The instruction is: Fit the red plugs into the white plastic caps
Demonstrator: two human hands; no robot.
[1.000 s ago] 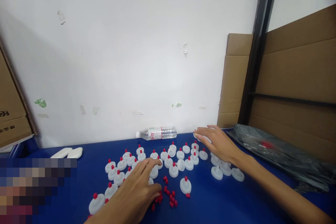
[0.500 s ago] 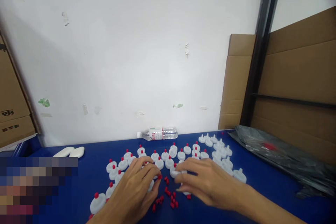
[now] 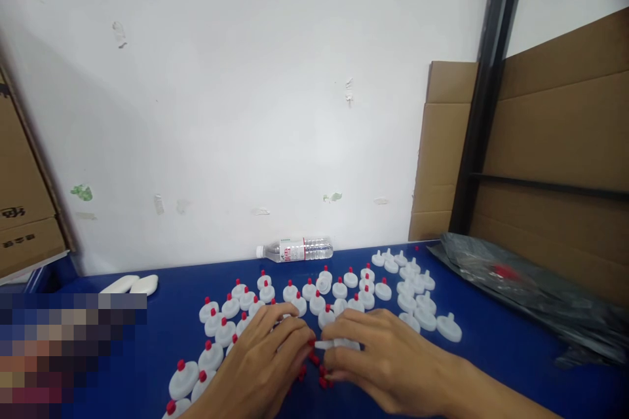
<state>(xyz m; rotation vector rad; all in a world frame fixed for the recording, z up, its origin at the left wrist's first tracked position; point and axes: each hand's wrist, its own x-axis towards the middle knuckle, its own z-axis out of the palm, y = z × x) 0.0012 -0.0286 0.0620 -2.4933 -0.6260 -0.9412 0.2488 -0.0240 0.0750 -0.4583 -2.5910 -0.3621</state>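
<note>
Between the fingertips of my left hand (image 3: 272, 353) is a small red cap (image 3: 311, 343). My right hand (image 3: 386, 353) grips a white nozzle lid (image 3: 339, 344) on its side, its narrow spout pointing left at the red cap. The spout tip and the cap are very close; whether they touch I cannot tell. Loose red caps (image 3: 323, 378) lie on the blue table below the fingertips, partly hidden by my hands. Many white lids with red tips (image 3: 210, 356) stand around and beyond my hands. To the right are white lids with bare spouts (image 3: 449, 328).
A clear water bottle (image 3: 317, 249) lies by the wall. White oval pieces (image 3: 144, 285) rest at the left back of the blue table (image 3: 162, 321). Dark plastic bags (image 3: 531, 301) and cardboard (image 3: 442, 150) are on the right. A pixelated patch hides the lower left corner.
My right hand has turned a white lid sideways and moved its spout close to my left fingertips. My left hand has shifted slightly right with the red cap.
</note>
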